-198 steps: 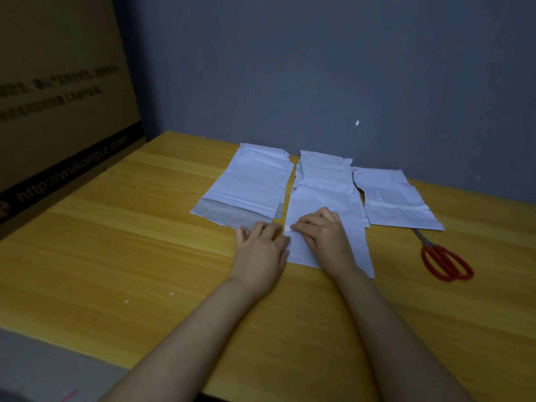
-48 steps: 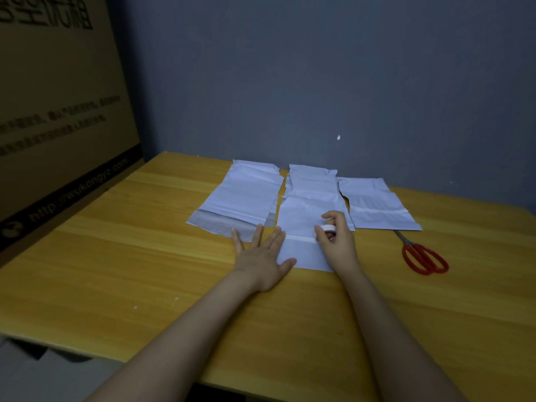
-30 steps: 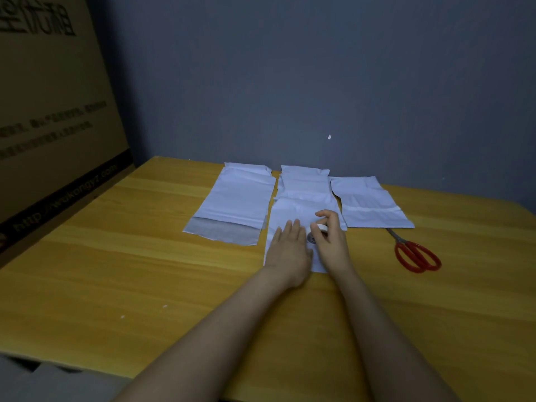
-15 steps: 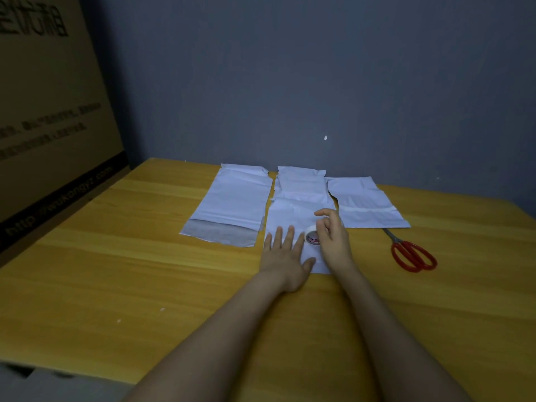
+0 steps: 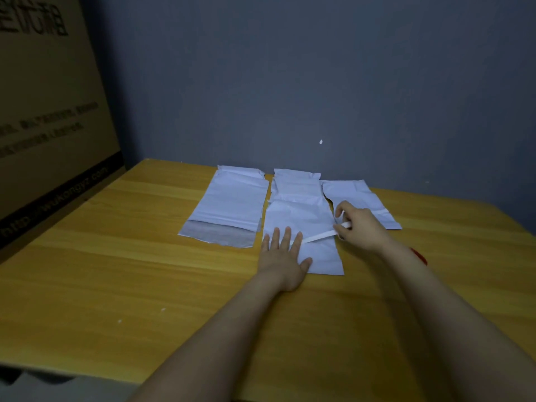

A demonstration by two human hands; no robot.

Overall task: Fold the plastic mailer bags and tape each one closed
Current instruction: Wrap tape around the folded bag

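While pressing the middle mailer bag (image 5: 301, 219) flat with straight-fingered left hand (image 5: 285, 256), pinches tape strip (image 5: 319, 236) in right hand (image 5: 361, 229), stretched across bag near tabletop (image 5: 145, 271) far edge.

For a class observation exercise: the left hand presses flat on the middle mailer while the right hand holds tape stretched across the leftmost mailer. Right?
No. The head view shows the right hand holding the tape stretched across the middle mailer, the one the left hand presses flat.
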